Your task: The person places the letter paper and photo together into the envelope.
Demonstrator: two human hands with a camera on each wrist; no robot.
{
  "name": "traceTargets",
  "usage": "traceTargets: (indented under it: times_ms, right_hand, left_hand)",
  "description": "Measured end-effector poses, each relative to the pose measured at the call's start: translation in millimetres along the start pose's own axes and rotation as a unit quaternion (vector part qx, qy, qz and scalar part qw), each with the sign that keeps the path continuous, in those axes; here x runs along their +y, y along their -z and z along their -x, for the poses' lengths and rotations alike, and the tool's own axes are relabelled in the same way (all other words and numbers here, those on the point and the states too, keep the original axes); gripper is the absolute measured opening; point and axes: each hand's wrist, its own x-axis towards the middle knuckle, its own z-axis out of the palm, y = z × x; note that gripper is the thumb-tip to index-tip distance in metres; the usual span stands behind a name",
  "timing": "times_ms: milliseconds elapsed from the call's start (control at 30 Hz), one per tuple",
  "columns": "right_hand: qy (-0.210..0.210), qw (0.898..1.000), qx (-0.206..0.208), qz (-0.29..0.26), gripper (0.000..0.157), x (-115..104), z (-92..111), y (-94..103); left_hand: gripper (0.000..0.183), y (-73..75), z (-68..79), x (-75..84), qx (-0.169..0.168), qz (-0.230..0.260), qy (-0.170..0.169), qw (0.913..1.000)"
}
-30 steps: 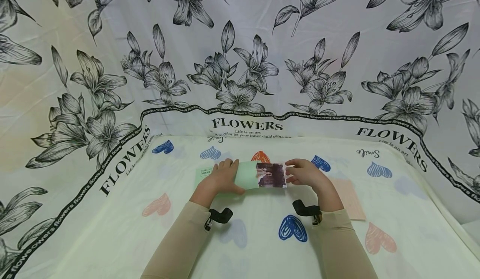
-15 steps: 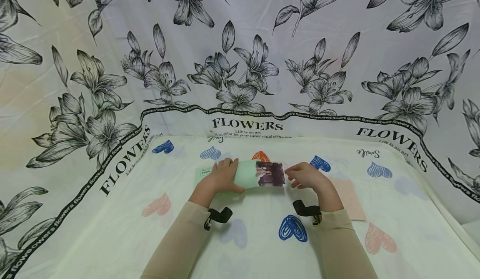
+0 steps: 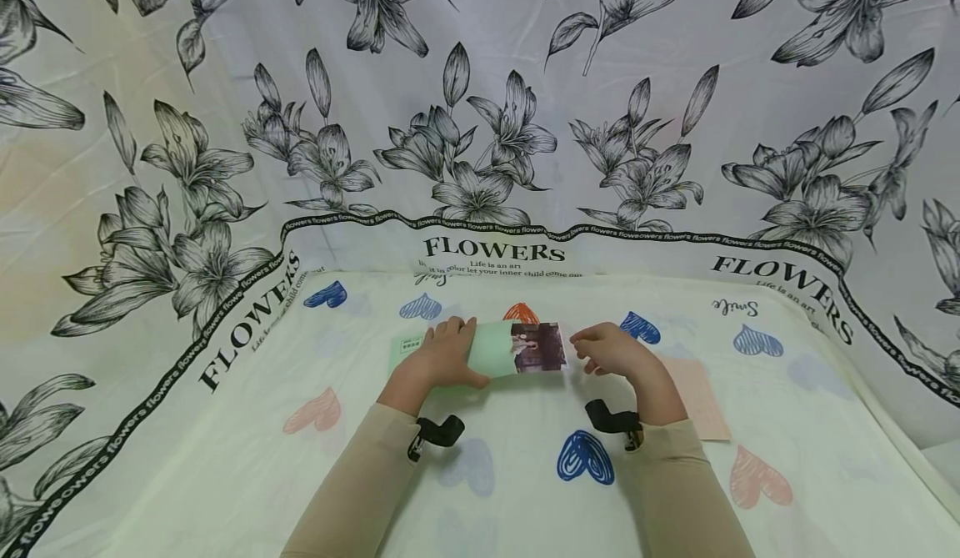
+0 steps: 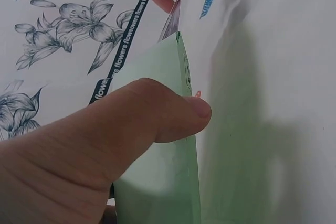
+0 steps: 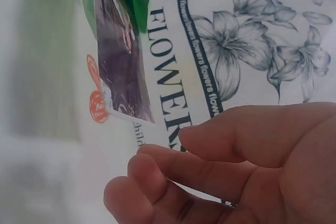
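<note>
My left hand (image 3: 438,358) grips a light green envelope (image 3: 491,354), held raised over the cloth. In the left wrist view the thumb (image 4: 178,111) lies across the envelope's side; the other fingers are mostly hidden behind it. A dark purple-brown photo (image 3: 537,348) sticks out of the envelope's right end, its inner part hidden inside. My right hand (image 3: 613,351) hovers just right of the photo, its fingers loosely bent and holding nothing. The right wrist view shows a gap between the fingertips (image 5: 144,169) and the white-edged end of the photo (image 5: 123,61).
A pale pink paper sheet (image 3: 703,399) lies flat beside and partly behind the right forearm. The table is covered by a whitish cloth (image 3: 525,475) printed with hearts. A white curtain (image 3: 495,7) with black flower drawings hangs behind.
The photo has shifted a little to the left, farther into the envelope. My right fingers were at the photo's right edge and are now apart from it. The left hand stays put.
</note>
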Motion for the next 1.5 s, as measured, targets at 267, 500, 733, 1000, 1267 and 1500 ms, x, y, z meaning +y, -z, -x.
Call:
traceTargets:
  times_ms: [267,500,733,1000,1267,1500]
  right_hand:
    - [0.012,1.000,-0.006,0.001,0.035,0,2,-1.1]
    - [0.027,0.999,-0.010,0.018,0.031,-4,6,-0.2]
    - [0.036,0.998,-0.008,0.045,0.035,-6,6,0.1]
    - [0.027,0.998,-0.013,0.050,0.040,-10,10,-0.1]
    - [0.038,0.998,-0.028,0.048,0.035,-13,7,3.9]
    - [0.037,0.998,-0.038,0.046,0.036,-9,6,1.7]
  left_hand:
    - [0.108,0.0,-1.0,0.6,0.001,0.000,-0.014,0.9999]
    - [0.110,-4.5,-4.0,1.9,-0.006,-0.009,-0.017,0.9998]
    - [0.111,-4.1,-4.5,1.4,0.000,-0.009,-0.023,0.9997]
    - [0.110,0.7,1.6,-1.3,0.003,0.008,-0.022,0.9997]
    - [0.110,2.7,-2.2,2.8,0.010,-0.013,-0.027,0.9995]
    - [0.109,1.7,-3.2,6.3,0.001,-0.016,-0.028,0.9995]
